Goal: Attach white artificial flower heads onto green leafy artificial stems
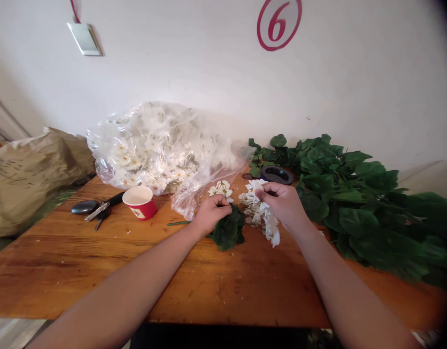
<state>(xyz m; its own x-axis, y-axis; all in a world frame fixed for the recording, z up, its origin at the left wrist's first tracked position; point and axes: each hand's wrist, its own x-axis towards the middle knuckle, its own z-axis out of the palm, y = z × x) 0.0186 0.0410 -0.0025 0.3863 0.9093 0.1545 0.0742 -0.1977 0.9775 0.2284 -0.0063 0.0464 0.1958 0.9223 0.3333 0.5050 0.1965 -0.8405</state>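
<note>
My left hand [211, 215] is pinched closed on a short artificial stem with dark green leaves [228, 230], just above the table. A green stem end [177, 223] sticks out to the left of that hand. White blossoms [221, 190] show just behind its fingers. To the right, the fingers of my right hand [277, 198] close on a spray of white artificial flowers [259, 211], which hangs down beside the leaves. The fingertips partly cover where each piece is gripped.
A clear plastic bag of white flowers [154, 145] lies against the wall. A red paper cup [145, 211], pliers [100, 212] and a dark oval object [84, 207] stand at left. Green leaf sprays [354, 189] and a black ring-shaped dish [277, 175] lie at right.
</note>
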